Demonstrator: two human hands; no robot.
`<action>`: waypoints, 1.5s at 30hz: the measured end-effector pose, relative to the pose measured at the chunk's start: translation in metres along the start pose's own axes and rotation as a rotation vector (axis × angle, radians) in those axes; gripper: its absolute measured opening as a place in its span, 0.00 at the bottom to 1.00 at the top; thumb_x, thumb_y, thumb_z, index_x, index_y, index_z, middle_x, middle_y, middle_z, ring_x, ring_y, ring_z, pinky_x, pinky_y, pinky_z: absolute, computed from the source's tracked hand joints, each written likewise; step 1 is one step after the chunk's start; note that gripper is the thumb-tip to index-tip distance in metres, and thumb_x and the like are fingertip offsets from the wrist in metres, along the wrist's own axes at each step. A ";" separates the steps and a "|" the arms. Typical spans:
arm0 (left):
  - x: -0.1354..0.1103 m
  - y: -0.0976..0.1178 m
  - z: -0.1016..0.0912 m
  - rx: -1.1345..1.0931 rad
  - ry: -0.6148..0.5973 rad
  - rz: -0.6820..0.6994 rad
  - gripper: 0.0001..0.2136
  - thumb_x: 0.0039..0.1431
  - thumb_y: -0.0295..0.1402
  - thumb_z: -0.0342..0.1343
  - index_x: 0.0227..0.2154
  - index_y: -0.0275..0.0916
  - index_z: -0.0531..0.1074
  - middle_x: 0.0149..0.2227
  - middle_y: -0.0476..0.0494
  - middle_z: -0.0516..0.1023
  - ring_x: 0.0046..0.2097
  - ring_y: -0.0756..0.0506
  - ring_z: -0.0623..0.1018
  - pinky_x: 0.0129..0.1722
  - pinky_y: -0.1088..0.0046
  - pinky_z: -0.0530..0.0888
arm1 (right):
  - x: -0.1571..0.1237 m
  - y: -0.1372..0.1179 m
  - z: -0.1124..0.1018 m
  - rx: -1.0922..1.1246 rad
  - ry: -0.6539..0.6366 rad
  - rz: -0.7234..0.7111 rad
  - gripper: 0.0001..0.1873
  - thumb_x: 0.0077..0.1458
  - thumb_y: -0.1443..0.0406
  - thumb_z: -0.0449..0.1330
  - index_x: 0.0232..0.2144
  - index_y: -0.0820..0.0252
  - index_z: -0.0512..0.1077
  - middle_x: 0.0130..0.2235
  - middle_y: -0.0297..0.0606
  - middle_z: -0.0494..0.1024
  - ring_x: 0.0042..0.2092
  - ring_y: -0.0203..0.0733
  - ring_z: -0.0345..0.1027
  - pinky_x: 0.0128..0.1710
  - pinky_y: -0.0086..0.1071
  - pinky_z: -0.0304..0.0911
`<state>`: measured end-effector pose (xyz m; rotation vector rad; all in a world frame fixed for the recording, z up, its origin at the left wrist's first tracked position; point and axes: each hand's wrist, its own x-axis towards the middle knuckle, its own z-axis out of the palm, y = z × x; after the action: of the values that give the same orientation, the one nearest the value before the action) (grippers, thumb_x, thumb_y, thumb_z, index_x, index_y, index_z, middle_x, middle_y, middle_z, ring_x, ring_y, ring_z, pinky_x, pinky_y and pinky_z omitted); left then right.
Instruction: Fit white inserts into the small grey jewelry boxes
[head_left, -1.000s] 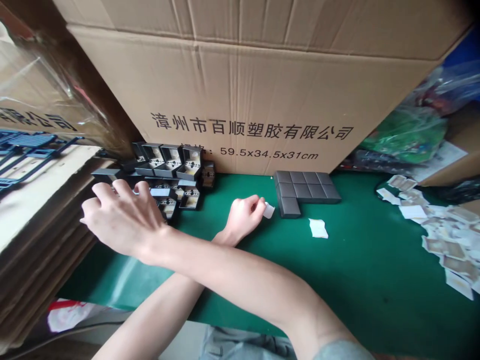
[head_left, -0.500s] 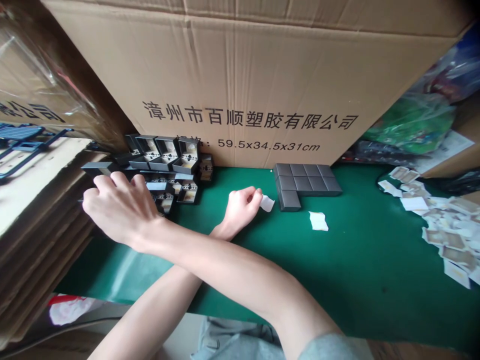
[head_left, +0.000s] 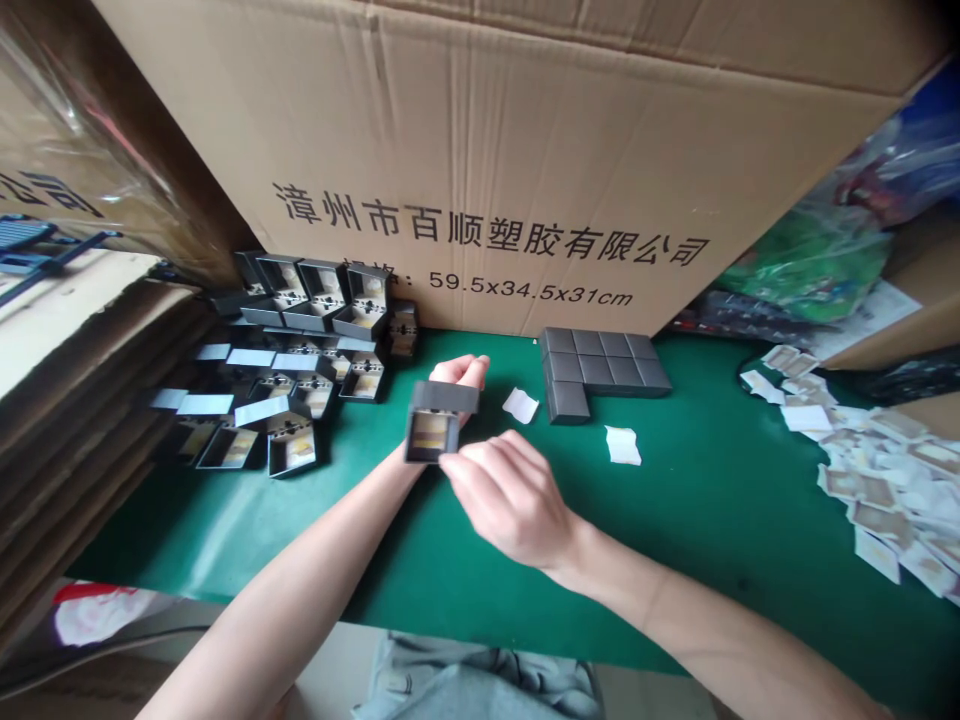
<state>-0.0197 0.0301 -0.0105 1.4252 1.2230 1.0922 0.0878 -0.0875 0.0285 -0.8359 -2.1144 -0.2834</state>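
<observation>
Dark-grey square hinged box [head_left: 435, 425], apparently plastic, open, above green table [head_left: 675, 560], just left of right hand [head_left: 514, 495], pinched at near-right corner by its fingertips; left hand [head_left: 461, 372] beyond, curled, grip unclear.

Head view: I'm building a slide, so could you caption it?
Right hand holding an open dark box, left hand behind it, over a green tabletop.

Small dark box [head_left: 445, 398] — hinged open — held in the right fingers [head_left: 477, 476].
</observation>
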 end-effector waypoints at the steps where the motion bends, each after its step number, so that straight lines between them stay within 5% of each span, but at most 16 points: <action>1: 0.000 0.000 -0.001 -0.030 -0.028 -0.006 0.21 0.62 0.47 0.52 0.19 0.40 0.59 0.19 0.54 0.55 0.22 0.52 0.57 0.22 0.74 0.55 | -0.012 0.008 -0.004 -0.019 -0.003 0.007 0.07 0.61 0.73 0.60 0.42 0.66 0.74 0.32 0.37 0.77 0.32 0.40 0.70 0.32 0.37 0.66; 8: -0.003 0.008 -0.006 -0.185 -0.138 -0.065 0.22 0.59 0.51 0.57 0.22 0.39 0.59 0.21 0.55 0.56 0.23 0.53 0.57 0.23 0.75 0.57 | -0.043 0.039 -0.004 0.052 -0.097 0.167 0.07 0.64 0.73 0.55 0.42 0.61 0.71 0.37 0.42 0.79 0.38 0.42 0.76 0.38 0.35 0.72; 14: -0.001 0.009 -0.007 -0.126 -0.154 -0.036 0.21 0.62 0.53 0.53 0.26 0.38 0.70 0.22 0.52 0.66 0.25 0.51 0.64 0.26 0.74 0.62 | -0.045 0.041 0.002 0.083 -0.121 0.244 0.06 0.67 0.70 0.53 0.41 0.59 0.69 0.36 0.40 0.78 0.36 0.40 0.76 0.36 0.33 0.71; 23: -0.006 0.007 -0.008 -0.128 -0.251 -0.060 0.26 0.64 0.58 0.46 0.27 0.38 0.70 0.25 0.48 0.71 0.28 0.48 0.69 0.30 0.71 0.68 | -0.044 0.044 0.003 0.129 -0.169 0.381 0.07 0.68 0.69 0.51 0.40 0.59 0.69 0.37 0.39 0.76 0.35 0.39 0.74 0.34 0.30 0.66; 28: -0.014 0.017 -0.012 0.005 -0.356 0.061 0.26 0.66 0.55 0.46 0.39 0.36 0.75 0.38 0.43 0.78 0.40 0.44 0.74 0.39 0.70 0.72 | -0.046 0.048 0.004 0.136 -0.201 0.443 0.07 0.67 0.69 0.50 0.40 0.57 0.68 0.38 0.39 0.75 0.36 0.39 0.73 0.34 0.30 0.66; 33: -0.017 0.020 -0.018 -0.084 -0.495 0.029 0.24 0.60 0.44 0.60 0.56 0.39 0.68 0.49 0.42 0.78 0.46 0.43 0.77 0.45 0.71 0.74 | -0.047 0.050 0.005 0.219 -0.200 0.458 0.07 0.68 0.68 0.50 0.39 0.57 0.68 0.38 0.39 0.74 0.37 0.39 0.72 0.35 0.31 0.67; 39: -0.017 0.015 -0.016 -0.017 -0.365 0.086 0.15 0.62 0.41 0.56 0.44 0.36 0.75 0.42 0.44 0.79 0.44 0.44 0.77 0.44 0.72 0.73 | -0.045 0.049 -0.001 0.303 -0.064 0.517 0.05 0.67 0.66 0.52 0.40 0.57 0.69 0.35 0.36 0.74 0.34 0.36 0.70 0.37 0.29 0.69; 45: -0.018 0.011 -0.016 -0.075 -0.231 0.078 0.12 0.62 0.39 0.55 0.42 0.36 0.74 0.41 0.45 0.79 0.43 0.44 0.77 0.45 0.71 0.72 | -0.049 0.054 0.000 -0.001 -0.120 0.500 0.09 0.66 0.67 0.52 0.39 0.59 0.73 0.43 0.43 0.78 0.41 0.41 0.76 0.39 0.32 0.72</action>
<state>-0.0358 0.0127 0.0021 1.5056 0.9605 0.9838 0.1445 -0.0691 -0.0135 -1.3709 -1.9316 0.0318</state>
